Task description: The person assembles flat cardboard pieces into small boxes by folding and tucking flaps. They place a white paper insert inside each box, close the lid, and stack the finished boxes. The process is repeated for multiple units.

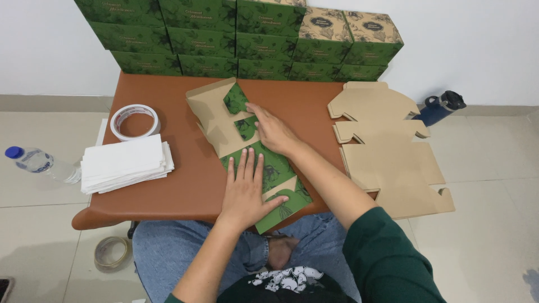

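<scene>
L hand (pixel 245 192) flat, fingers spread, on green box blank (pixel 259 151) (overhangs table (pixel 185 179) edge, 6 o'clock); R hand (pixel 273 130) flat, pressing flap; bare tabletop at 9.

Your inventory: green leaf-print boxes (pixel 191 39) stacked along the frame's top; tan-lidded boxes (pixel 348 42) upper right; flat green-and-tan carton blank (pixel 247 151) at centre; tan unfolded blanks (pixel 387 146) at right.

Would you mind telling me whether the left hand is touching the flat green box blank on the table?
Touching. The head view shows the left hand lying palm-down, fingers spread, flat on the green box blank, with no gap visible beneath it.
</scene>
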